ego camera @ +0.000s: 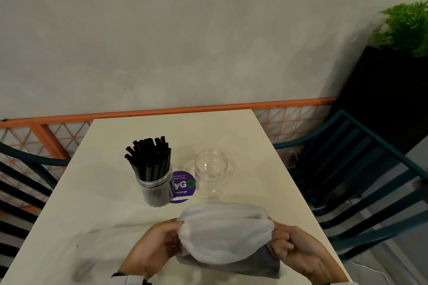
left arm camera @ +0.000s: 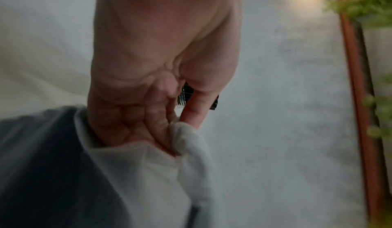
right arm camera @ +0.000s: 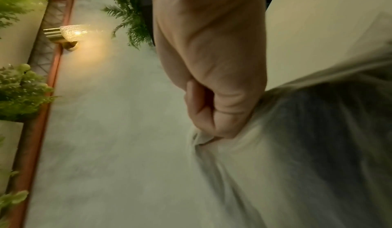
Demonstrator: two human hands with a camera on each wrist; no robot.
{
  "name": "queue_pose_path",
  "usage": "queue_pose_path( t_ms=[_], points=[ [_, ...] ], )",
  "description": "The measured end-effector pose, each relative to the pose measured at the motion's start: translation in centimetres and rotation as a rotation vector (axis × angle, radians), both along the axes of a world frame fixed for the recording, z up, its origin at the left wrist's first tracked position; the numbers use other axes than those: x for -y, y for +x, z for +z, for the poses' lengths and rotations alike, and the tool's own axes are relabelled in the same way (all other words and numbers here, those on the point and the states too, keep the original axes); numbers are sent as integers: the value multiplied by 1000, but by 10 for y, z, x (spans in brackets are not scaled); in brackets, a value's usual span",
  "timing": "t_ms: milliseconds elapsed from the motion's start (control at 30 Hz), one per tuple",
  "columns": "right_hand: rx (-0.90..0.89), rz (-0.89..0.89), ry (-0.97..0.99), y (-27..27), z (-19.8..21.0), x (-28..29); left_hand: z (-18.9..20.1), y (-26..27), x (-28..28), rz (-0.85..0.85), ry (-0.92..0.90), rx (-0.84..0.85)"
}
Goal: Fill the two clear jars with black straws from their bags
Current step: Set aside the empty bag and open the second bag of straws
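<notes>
A clear jar packed with black straws stands left of centre on the cream table. To its right stands an empty clear jar. Near the front edge, a translucent white plastic bag with dark straws showing through its lower part is held up between both hands. My left hand pinches the bag's left edge. My right hand grips the bag's right edge with curled fingers.
A purple round sticker lies on the table between the jars. Dark teal slatted chairs flank the table on both sides. An orange mesh rail runs behind it, and a black planter with greenery stands at the right.
</notes>
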State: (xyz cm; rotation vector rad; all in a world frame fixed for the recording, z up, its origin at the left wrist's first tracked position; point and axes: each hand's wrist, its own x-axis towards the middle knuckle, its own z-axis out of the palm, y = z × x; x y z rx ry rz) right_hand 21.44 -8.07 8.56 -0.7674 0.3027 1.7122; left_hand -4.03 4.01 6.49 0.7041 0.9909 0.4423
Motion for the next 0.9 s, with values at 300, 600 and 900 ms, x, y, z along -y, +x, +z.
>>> queue_pose_path(
  t_ms=[300, 600, 900],
  points=[
    [419, 146, -100, 0, -6, -1, 0, 1, -10, 189, -56, 418],
    [959, 478, 29, 12, 4, 10, 9, 11, 4, -7, 448, -391],
    [1295, 401, -237, 15, -10, 12, -1, 5, 5, -143, 809, -729]
  ],
)
